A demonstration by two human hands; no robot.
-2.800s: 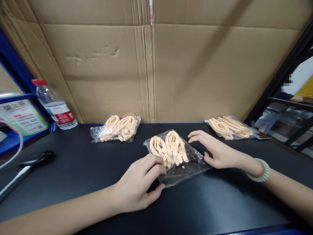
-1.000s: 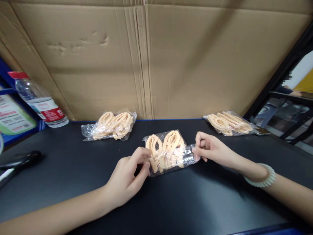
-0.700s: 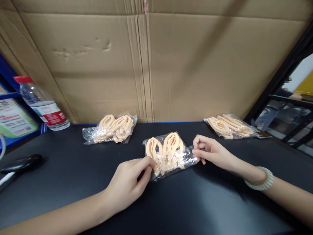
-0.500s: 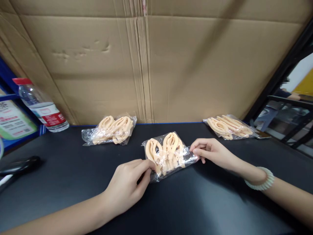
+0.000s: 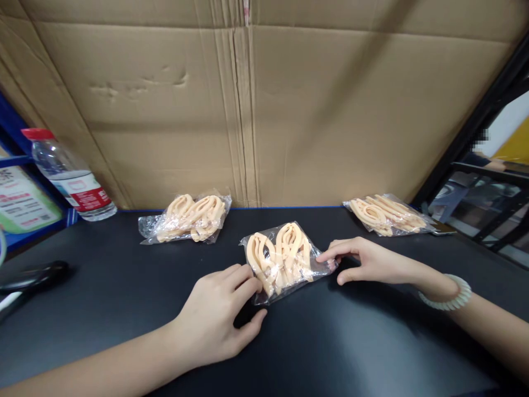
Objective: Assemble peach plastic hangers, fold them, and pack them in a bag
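A clear plastic bag of peach-coloured looped pieces point(image 5: 289, 256) lies flat on the black table point(image 5: 136, 292), between my two hands. My left hand point(image 5: 225, 314) is at its lower left corner, fingertips against the plastic and thumb apart on the table side. At the bag's right end, my right hand point(image 5: 355, 262) has its index finger on the crinkled plastic edge, the thumb spread away below. Neither hand grips the bag. What exactly the pieces in the bag are, I cannot tell.
Two similar bags lie at the back, one at left point(image 5: 188, 219) and one at right point(image 5: 388, 215). A red-capped water bottle point(image 5: 74, 176) stands at far left, above a dark glossy object point(image 5: 35, 275). A cardboard sheet point(image 5: 289, 110) walls off the table's rear.
Both hands have loosened: each thumb has moved away from the fingers and off the plastic. The bag stays in about the same place.
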